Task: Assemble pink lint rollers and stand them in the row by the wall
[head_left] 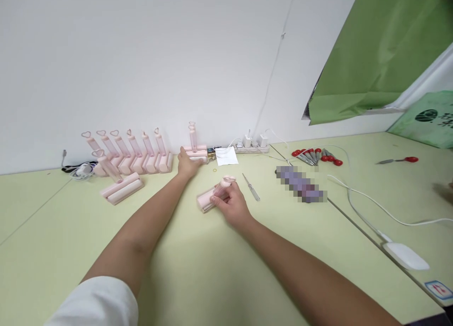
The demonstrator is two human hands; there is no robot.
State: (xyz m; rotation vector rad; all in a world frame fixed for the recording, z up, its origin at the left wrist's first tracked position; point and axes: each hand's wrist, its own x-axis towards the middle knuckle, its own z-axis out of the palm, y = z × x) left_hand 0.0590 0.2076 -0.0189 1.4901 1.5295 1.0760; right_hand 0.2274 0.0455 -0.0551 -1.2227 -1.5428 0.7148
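Note:
My right hand (233, 205) is closed round the handle of a pink lint roller (204, 201), which has a wide head and a heart-shaped loop at the handle's end. Near the wall, my left hand (187, 164) grips the head of another pink roller (198, 152), whose handle points up. A slim screwdriver (252, 188) with a clear handle lies just right of my right hand. To the left of my left arm rests one more pink roller (122, 189), in front of a row of similar rollers (150, 163) along the wall.
A power strip (253, 149) with plugged-in chargers runs along the wall, a white paper (226, 156) before it. Rightward lie a blurred-out purple item (300, 184), several red-handled tools (311, 156), a single red-handled tool (410, 160), and a white charging pad (406, 256) with its cable.

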